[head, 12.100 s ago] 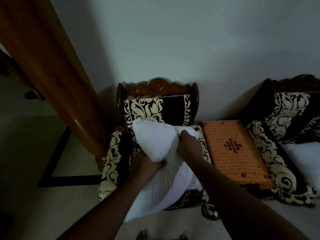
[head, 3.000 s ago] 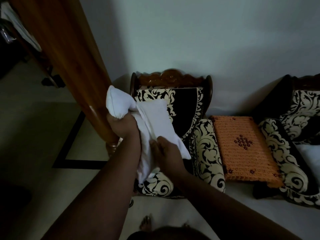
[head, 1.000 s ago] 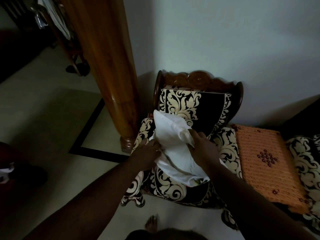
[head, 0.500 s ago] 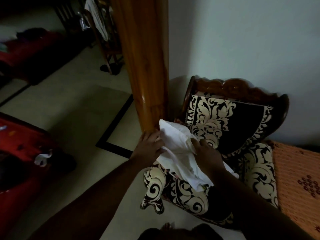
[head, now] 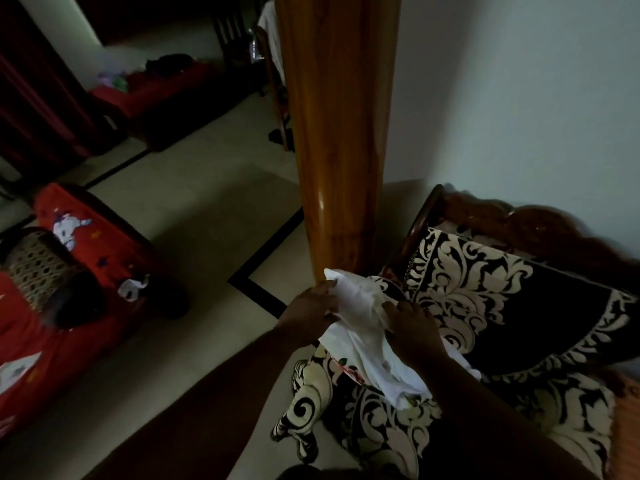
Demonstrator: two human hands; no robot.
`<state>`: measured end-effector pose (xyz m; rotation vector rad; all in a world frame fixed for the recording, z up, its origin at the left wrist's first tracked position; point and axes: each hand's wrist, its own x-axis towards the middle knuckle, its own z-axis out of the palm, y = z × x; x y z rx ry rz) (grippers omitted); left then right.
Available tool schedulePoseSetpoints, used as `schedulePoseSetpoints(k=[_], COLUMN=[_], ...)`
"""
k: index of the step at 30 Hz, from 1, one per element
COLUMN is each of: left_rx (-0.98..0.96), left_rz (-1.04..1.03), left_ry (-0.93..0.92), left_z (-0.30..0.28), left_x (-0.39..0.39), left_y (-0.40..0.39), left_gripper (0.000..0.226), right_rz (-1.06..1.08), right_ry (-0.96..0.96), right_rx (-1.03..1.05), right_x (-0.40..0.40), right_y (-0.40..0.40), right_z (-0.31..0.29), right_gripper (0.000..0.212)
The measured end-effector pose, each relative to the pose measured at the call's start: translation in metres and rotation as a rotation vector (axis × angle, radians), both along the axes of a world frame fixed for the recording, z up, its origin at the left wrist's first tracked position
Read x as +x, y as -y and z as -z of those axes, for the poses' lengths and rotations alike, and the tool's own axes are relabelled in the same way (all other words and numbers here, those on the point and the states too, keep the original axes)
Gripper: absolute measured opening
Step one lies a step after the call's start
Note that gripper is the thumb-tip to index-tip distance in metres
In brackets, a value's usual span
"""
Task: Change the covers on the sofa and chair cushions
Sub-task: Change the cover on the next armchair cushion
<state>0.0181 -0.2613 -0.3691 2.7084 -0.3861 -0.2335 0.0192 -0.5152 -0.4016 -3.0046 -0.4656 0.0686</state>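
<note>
A: How do the two grips stand?

B: The left hand [head: 313,311] has its fingers curled round the upper end of the white cushion [head: 363,336], pinching the cloth just below its top corner. The right hand [head: 414,329] lies on the cushion's right side with fingers bent into the fabric, so both grips are closed on the same thing.

A: What does the cushion look like?

B: Plain white, soft and crumpled, with deep folds between the hands. One corner pokes up above the left hand. The lower part sags down and to the right, past the right wrist. A bit of flowered print shows at its lower left edge; whether that is part of the cushion or another cloth under it, I cannot tell.

A: Where is it?

B: Over the left armrest of the armchair [head: 502,327], resting on the seat's near left part. The chair has black upholstery with cream scrollwork and a carved dark wooden back.

A: And around that?

B: A polished wooden pillar [head: 336,133] rises just left of the chair, right behind the cushion's top corner. The pale floor [head: 194,216] has a black inlaid line. At far left sits red furniture [head: 86,244] with white printed figures.
</note>
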Motion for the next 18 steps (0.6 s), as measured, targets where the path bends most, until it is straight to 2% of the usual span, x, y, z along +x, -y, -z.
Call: schedulePoseSetpoints(k=[6, 11, 15, 18], left_rx=[0.036, 0.057, 0.084, 0.186], left_rz=[-0.111, -0.207, -0.151, -0.034], left_ry=[-0.066, -0.073, -0.083, -0.057], left_z=[0.014, 0.013, 0.01, 0.01], left_x=[0.002, -0.002, -0.009, -0.014], left_y=[0.004, 0.002, -0.005, -0.001], left_gripper=[0.015, 0.021, 0.022, 0.024], right_rz=[-0.106, -0.132, -0.164, -0.241], right_ry=[-0.179, -0.177, -0.178, -0.203], right_rx=[0.066, 0.165, 0.308, 0.252], right_x=[0.026, 0.04, 0.047, 0.046], right_y=[-0.003, -0.026, -0.053, -0.067], right_z=[0.021, 0.02, 0.012, 0.011], right_gripper=[0.055, 0.091, 0.107, 0.106])
